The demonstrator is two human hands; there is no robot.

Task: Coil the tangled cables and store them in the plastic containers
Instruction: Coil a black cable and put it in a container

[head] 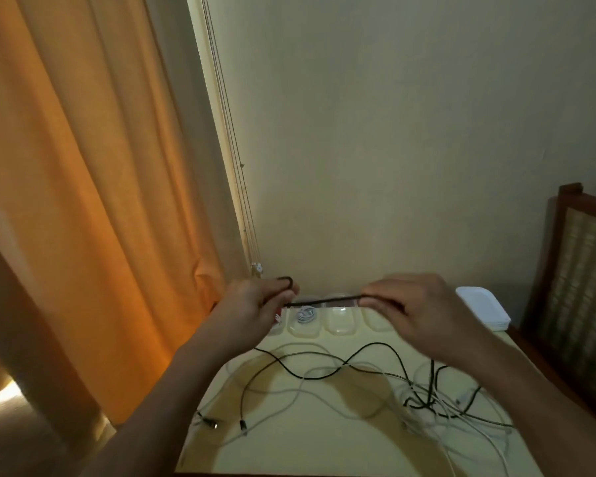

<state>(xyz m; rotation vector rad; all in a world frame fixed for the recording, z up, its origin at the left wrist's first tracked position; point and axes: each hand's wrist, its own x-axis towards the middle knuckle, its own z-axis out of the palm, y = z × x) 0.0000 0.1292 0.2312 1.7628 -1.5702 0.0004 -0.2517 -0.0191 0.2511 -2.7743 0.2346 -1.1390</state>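
Both my hands are raised above the far part of the table, and a black cable (pixel 327 299) is stretched between them. My left hand (pixel 255 304) grips one end, where a small loop sticks up over the fingers. My right hand (pixel 417 304) pinches the other part. A tangle of black and white cables (pixel 427 397) lies on the pale yellow table (pixel 324 442), densest at the right. Clear plastic containers (pixel 339 321) stand in a row along the far edge; one container (pixel 303 316) holds a coiled white cable.
A stack of white lids or trays (pixel 482 306) sits at the table's far right corner. A wooden chair (pixel 578 270) stands to the right. An orange curtain (pixel 83 166) hangs at the left, and a wall is behind the table.
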